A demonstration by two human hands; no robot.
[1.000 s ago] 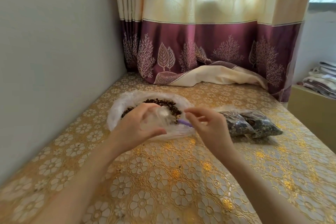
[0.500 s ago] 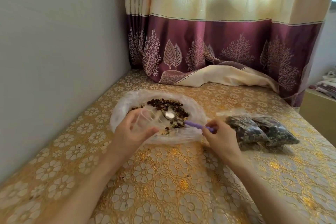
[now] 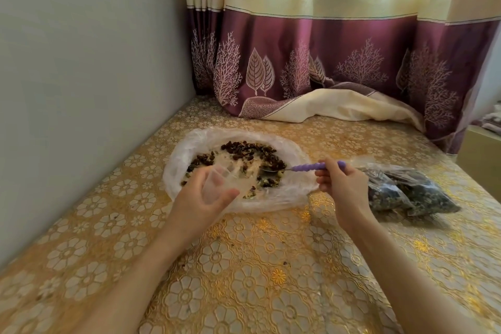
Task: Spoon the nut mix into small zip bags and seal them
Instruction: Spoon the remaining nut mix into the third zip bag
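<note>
A dark nut mix (image 3: 252, 152) lies spread on a large clear plastic bag (image 3: 187, 152) on the table. My left hand (image 3: 200, 200) holds a small clear zip bag (image 3: 219, 182) open at the near edge of the mix. A spoon with a purple handle (image 3: 314, 166) is gripped by my right hand (image 3: 344, 187). Its metal bowl (image 3: 271, 170) sits low in the mix, to the right of the small bag.
Filled bags of nut mix (image 3: 406, 195) lie to the right of my right hand. The table has a gold floral cover (image 3: 244, 279). A grey wall (image 3: 81, 89) runs along the left, and a maroon and cream curtain (image 3: 325, 62) hangs behind.
My right hand has drawn the spoon away from the small bag's mouth and lowered its bowl into the mix. My left hand keeps holding the small bag.
</note>
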